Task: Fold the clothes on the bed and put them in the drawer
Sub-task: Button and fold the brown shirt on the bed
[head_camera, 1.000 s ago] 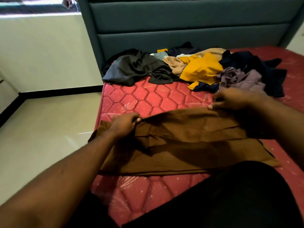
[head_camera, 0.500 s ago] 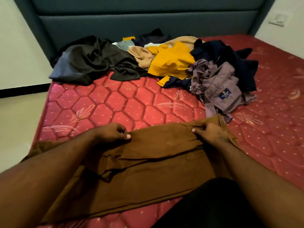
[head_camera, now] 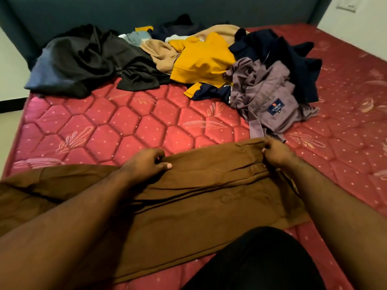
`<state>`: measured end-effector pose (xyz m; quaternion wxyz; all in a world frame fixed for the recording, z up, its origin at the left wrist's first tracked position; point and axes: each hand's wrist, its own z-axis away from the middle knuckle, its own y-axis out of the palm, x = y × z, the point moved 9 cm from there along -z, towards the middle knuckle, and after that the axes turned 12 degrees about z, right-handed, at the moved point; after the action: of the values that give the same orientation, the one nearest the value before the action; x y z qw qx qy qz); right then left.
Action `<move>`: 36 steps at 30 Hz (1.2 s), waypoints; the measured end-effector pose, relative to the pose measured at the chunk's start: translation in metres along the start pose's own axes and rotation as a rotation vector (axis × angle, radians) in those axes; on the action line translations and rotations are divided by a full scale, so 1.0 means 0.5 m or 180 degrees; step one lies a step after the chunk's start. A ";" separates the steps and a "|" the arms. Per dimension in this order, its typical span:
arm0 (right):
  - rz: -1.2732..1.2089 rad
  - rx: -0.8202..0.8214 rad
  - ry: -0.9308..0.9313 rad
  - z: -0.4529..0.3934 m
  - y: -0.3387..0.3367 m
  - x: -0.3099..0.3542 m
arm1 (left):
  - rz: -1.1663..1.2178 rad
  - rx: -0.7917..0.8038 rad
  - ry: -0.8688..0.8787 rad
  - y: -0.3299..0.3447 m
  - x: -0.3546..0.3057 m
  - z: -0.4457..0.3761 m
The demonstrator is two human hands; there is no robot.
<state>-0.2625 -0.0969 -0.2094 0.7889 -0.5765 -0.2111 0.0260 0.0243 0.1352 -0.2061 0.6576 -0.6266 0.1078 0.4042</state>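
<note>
Brown trousers (head_camera: 188,208) lie stretched across the near part of the red mattress (head_camera: 125,122), folded lengthwise. My left hand (head_camera: 146,164) grips the far fold edge near the middle. My right hand (head_camera: 274,151) pinches the far right end at the waistband. A pile of unfolded clothes lies further back: a black garment (head_camera: 83,59), a yellow top (head_camera: 201,59), a mauve shirt (head_camera: 268,97) with a label, and a navy piece (head_camera: 278,49). No drawer is in view.
A dark padded headboard (head_camera: 167,9) runs along the back. The floor (head_camera: 8,130) shows past the mattress's left edge, and a white wall with a switch plate (head_camera: 346,6) stands at the right. My dark-clothed knee (head_camera: 261,262) fills the bottom.
The view swung right and closer. My right hand slid to the trousers' far right end, and my left hand moved rightward along the fold edge.
</note>
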 end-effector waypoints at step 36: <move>0.1676 0.0338 -0.1750 0.262 0.234 0.387 | -0.0677 -0.0581 -0.0289 -0.012 0.034 0.220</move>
<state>-0.1102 0.1150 -0.2263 0.6980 -0.5408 -0.2578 0.3923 -0.0010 0.2429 -0.1915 0.6412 -0.6727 -0.0262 0.3683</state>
